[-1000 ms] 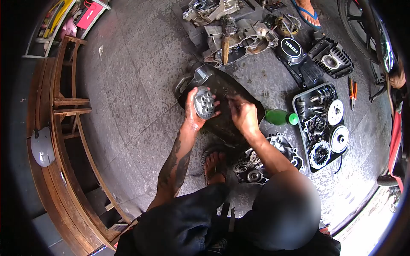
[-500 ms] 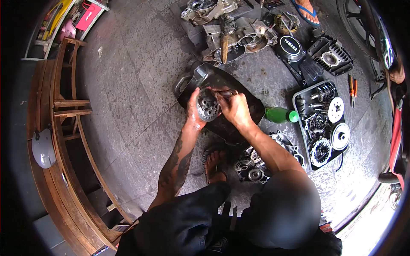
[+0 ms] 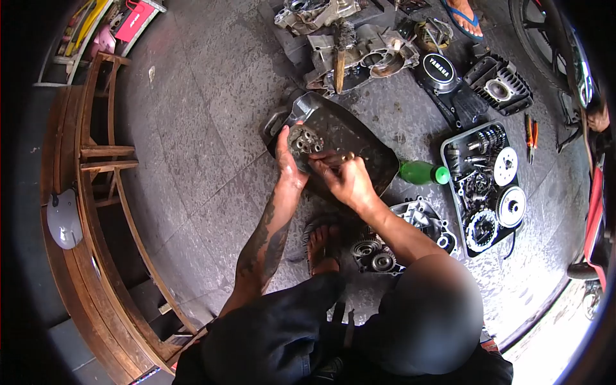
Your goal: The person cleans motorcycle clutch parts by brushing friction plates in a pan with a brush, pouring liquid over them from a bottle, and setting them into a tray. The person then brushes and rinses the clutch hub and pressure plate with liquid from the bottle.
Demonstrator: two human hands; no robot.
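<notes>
My left hand (image 3: pixel 288 163) is closed on the edge of a round metal clutch part (image 3: pixel 306 138) with several holes in its face. It is tilted toward me, above a dark plastic basin (image 3: pixel 359 138). My right hand (image 3: pixel 346 178) is closed in a grip at the part's lower edge. A slim tool (image 3: pixel 347 156) with a brownish handle sticks out of that fist; its working end is hidden by my fingers. Both hands look wet and greasy.
Right of the basin lie a green bottle (image 3: pixel 420 172) and a tray (image 3: pixel 457 192) of gears. Engine casings (image 3: pixel 385 54), a Yamaha cover (image 3: pixel 438 69) and a finned cylinder head (image 3: pixel 499 86) lie ahead. A wooden bench (image 3: pixel 96 256) runs along the left. Another person's foot (image 3: pixel 463 19) stands far ahead.
My right hand has moved down and slightly left, from the clutch part's upper right to its lower edge. The part has shifted up and left and tilted, held in my left hand.
</notes>
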